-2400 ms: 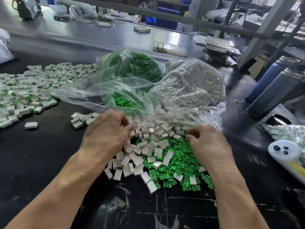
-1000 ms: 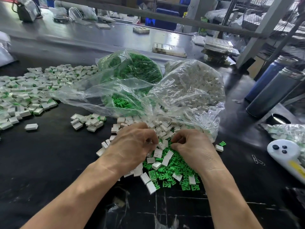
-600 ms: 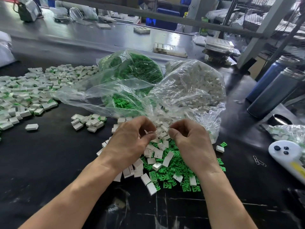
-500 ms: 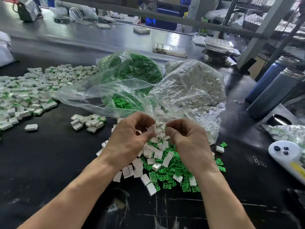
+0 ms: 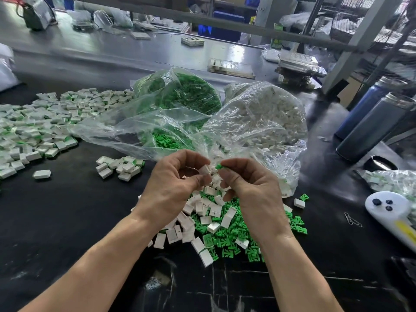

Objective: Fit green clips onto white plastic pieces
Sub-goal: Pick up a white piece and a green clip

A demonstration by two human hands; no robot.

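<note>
Two hands raised, left hand pinching boxy white piece, right hand pinching green clip

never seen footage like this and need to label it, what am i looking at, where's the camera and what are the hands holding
There is no machine here: a person works with two bare hands, and the single camera sits on their head, looking forward and down at a dark table. The left hand pinches a small white piece. The right hand pinches a green clip right next to it, apparently about to fit the two together. Under the hands lies a mixed heap of loose clips and pieces. Behind it are two clear bags, one of green clips and one of white pieces. Far left is a spread of white pieces showing green, seemingly finished ones.
</note>
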